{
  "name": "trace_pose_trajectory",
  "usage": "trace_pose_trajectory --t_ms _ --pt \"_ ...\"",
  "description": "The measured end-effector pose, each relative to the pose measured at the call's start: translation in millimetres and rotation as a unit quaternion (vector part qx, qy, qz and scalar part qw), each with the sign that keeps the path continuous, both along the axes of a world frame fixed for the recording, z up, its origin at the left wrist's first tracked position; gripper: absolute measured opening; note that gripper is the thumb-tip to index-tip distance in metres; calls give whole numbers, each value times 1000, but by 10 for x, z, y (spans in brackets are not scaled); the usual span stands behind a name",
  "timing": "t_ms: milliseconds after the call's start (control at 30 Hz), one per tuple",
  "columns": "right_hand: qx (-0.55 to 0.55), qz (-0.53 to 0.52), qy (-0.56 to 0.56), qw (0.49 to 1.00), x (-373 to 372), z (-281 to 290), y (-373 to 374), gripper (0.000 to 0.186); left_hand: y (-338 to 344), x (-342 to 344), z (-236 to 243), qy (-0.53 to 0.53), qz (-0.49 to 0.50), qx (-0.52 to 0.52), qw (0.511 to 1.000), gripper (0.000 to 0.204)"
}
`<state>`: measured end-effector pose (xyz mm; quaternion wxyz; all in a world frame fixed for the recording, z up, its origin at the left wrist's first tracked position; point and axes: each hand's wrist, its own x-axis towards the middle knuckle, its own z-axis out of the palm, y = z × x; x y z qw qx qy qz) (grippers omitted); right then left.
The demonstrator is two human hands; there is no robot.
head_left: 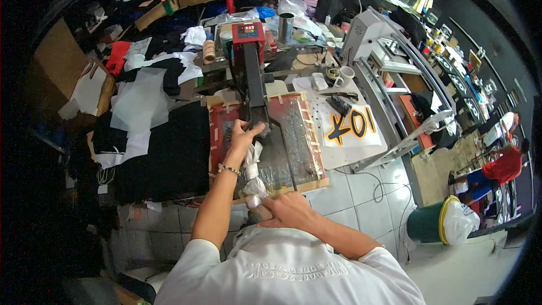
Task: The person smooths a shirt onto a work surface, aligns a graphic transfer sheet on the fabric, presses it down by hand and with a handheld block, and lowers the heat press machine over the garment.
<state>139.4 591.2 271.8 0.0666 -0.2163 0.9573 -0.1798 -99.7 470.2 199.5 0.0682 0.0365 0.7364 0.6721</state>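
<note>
A heat press with a red control box (pixel 248 33) and a long dark arm (pixel 255 82) stands before me. Its wide top plate (pixel 296 135) has tape along the edges. My left hand (pixel 244 137) is on the front end of the arm, thumb and fingers apart around it. Toward my body runs the press's handle (pixel 253 183), wrapped in white cloth and tape. At the handle's near end my right hand (pixel 289 210) is closed around it; some of its fingers are hidden underneath.
Black fabric (pixel 175 158) and translucent sheets (pixel 144 99) lie on the left. To the right, a white sheet with orange-and-black lettering (pixel 353 126) lies beside a mug (pixel 343 76) and a grey metal-framed machine (pixel 367 34). A green bin (pixel 426 225) and a person in red (pixel 502 165) are farther right.
</note>
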Motion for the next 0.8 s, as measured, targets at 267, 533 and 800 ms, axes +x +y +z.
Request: trace_pose_trajectory --t_ms 267,533,800 --pt "-14 14 7 1000 14 -51 32 66 30 30 42 -15 10 -7 1000 75" --pt "-5 25 15 1000 43 229 36 66 4 -24 86 41 -3 -84 996 70" --pt "24 51 70 996 -12 1736 160 67 -378 85 1122 -152 -123 111 974 48"
